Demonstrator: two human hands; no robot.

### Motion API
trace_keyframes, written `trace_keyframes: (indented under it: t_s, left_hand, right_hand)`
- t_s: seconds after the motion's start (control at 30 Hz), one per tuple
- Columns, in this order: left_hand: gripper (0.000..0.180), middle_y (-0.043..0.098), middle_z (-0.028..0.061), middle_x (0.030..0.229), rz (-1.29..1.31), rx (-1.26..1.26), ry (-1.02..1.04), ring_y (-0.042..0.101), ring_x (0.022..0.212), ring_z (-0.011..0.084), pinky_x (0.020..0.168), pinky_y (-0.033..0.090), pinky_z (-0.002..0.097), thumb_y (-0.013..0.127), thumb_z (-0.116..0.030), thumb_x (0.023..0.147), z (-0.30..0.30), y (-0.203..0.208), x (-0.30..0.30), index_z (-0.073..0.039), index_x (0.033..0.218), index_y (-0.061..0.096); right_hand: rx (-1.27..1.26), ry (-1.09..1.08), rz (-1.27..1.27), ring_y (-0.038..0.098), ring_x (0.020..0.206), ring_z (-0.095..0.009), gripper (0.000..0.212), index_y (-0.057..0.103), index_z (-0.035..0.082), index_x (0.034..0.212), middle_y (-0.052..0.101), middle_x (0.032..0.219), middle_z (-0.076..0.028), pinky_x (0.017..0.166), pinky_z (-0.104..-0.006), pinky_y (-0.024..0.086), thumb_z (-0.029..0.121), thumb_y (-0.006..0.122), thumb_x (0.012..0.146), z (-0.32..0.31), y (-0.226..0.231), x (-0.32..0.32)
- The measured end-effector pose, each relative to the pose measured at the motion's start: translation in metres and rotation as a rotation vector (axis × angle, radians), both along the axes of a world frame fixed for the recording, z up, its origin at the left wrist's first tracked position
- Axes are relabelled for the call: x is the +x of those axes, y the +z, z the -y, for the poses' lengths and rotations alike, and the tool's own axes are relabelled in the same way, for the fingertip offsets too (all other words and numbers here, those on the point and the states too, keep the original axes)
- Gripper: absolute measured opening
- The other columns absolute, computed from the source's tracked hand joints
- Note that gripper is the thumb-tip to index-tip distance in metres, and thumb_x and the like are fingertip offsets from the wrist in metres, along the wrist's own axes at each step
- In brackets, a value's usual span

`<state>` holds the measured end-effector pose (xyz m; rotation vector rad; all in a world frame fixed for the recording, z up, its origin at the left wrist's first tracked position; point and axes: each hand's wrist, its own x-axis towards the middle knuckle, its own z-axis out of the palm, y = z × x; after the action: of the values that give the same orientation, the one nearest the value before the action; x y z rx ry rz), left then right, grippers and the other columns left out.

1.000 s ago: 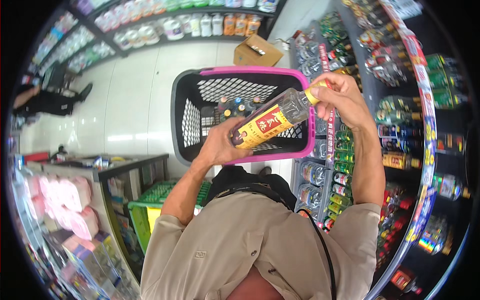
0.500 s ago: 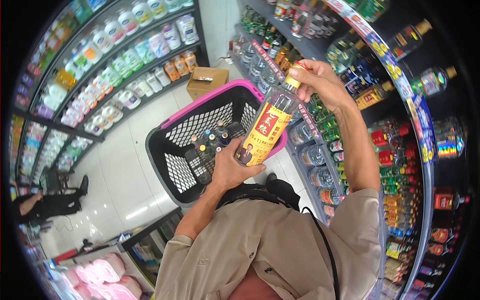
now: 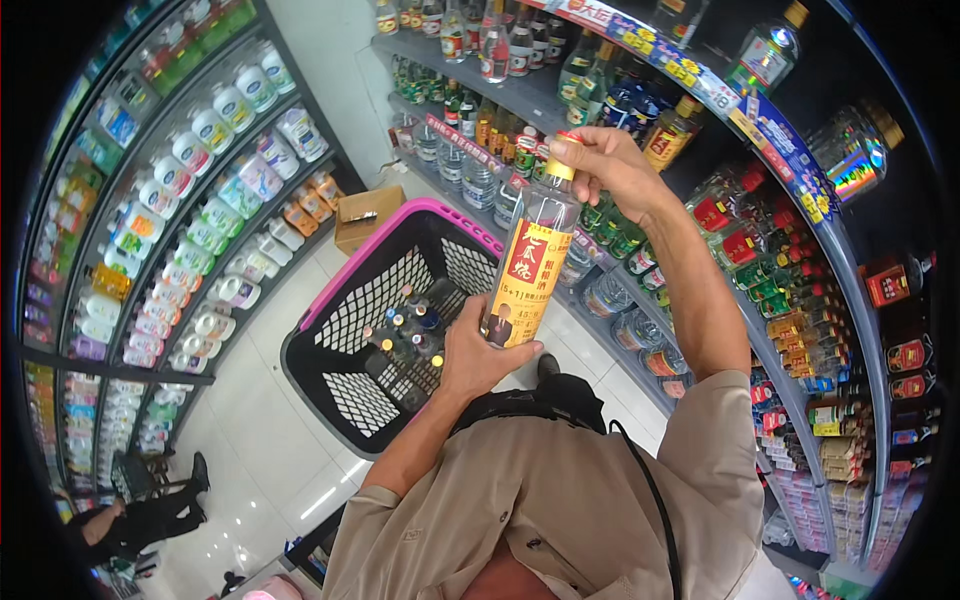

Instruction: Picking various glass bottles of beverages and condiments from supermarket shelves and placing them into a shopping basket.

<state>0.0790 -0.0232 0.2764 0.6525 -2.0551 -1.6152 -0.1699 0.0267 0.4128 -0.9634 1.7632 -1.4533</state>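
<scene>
A clear glass liquor bottle point(image 3: 532, 255) with a yellow and red label is held up in front of me, leaning a little to the right. My left hand point(image 3: 474, 350) is wrapped round its lower end. Up at the neck, my right hand point(image 3: 608, 168) pinches the red and yellow cap with thumb and fingers. Below and to the left stands a black shopping basket with a pink rim point(image 3: 345, 278), with several capped bottles point(image 3: 415, 335) upright inside. The held bottle overlaps the basket's right side and hides part of it.
Liquor shelves point(image 3: 560, 105) curve along the right, close to my right arm. Left are shelves of plastic bottles point(image 3: 215, 135). A cardboard box point(image 3: 368, 218) sits on the floor beyond the basket. At lower left, a person in dark trousers point(image 3: 170, 510) is partly visible.
My view has shifted, so the shelves, box and basket sit further left. The bottle stands more upright in the picture. Both hands keep their hold on it.
</scene>
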Motion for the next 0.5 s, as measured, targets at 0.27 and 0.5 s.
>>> trace_keyframes:
  t_s: [0.27, 0.5]
  left_hand:
    - [0.07, 0.064, 0.0165, 0.094, 0.026, -0.059, -0.013, 0.064, 0.083, 0.0234, 0.076, 0.051, 0.034, 0.086, -0.026, 0.057, -0.042, -0.01, -0.032, 0.003, 0.111, 0.052]
    - [0.067, 0.064, 0.0137, 0.095, -0.056, 0.024, -0.03, 0.063, 0.086, 0.0179, 0.078, 0.05, 0.0315, 0.085, -0.019, 0.059, -0.103, -0.018, -0.08, 0.005, 0.112, 0.052]
  right_hand:
    - [-0.051, -0.019, 0.108, 0.054, 0.064, -0.007, 0.04, 0.061, 0.004, 0.101, 0.061, 0.081, 0.0, 0.058, -0.0204, 0.043, 0.04, 0.068, 0.085, -0.059, -0.028, -0.036]
    - [-0.143, 0.034, 0.251, 0.053, 0.099, -0.011, 0.057, 0.049, 0.005, 0.127, 0.059, 0.107, -0.002, 0.087, -0.029, 0.043, 0.04, 0.066, 0.086, -0.134, -0.056, -0.052]
